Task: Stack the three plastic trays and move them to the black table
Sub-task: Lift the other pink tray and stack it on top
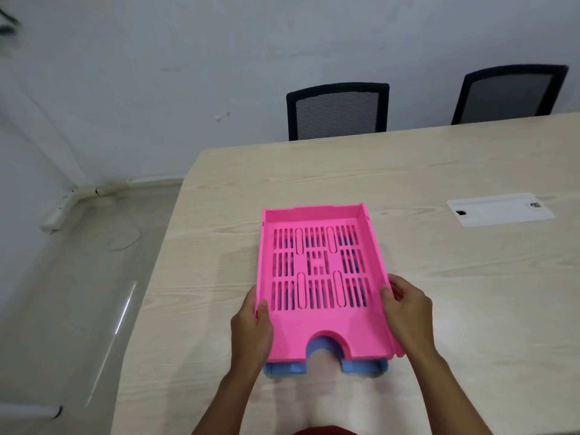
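Observation:
A pink slotted plastic tray (317, 324) lies on top of a blue tray (364, 367), whose front edge shows beneath it near the table's front. My left hand (252, 328) grips the pink tray's left wall, thumb over the rim. On the opposite side my right hand (408, 312) holds the right wall. Blue shows through the pink slots. I cannot see a third tray, and no black table is in view.
The stack rests on a light wooden table (439, 277) with a white cable cover (500, 210) set in it at the right. Two black mesh chairs (337, 111) (510, 94) stand behind the far edge. Floor and a wall lie to the left.

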`<state>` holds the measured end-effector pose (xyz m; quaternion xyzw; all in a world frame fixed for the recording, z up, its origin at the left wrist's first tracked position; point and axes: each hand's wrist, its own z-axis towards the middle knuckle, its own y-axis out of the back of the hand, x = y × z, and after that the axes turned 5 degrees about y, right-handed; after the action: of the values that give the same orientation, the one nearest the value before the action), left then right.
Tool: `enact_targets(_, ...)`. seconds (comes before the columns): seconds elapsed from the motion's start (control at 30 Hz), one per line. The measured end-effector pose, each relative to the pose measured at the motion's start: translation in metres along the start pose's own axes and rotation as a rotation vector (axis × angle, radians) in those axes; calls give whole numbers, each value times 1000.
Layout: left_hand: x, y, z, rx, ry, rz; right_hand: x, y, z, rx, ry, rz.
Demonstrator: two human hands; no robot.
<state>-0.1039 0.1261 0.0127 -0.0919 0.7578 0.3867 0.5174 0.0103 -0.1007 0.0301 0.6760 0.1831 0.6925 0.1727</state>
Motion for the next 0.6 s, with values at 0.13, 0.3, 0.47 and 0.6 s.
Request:
enact_targets(0.13,0,0,0,5,10,14,-5,-4,2,8,-10,19)
enact_targets(0.3,-1,1,13,22,51,15,-5,-3,11,36,-27,21)
enact_targets(0.47,-5,-2,14,22,26,8,-7,-8,18,46,-44,44)
enact_targets(0.6,-6,-2,17,27,28,-19,-7,-11,22,48,-44,53)
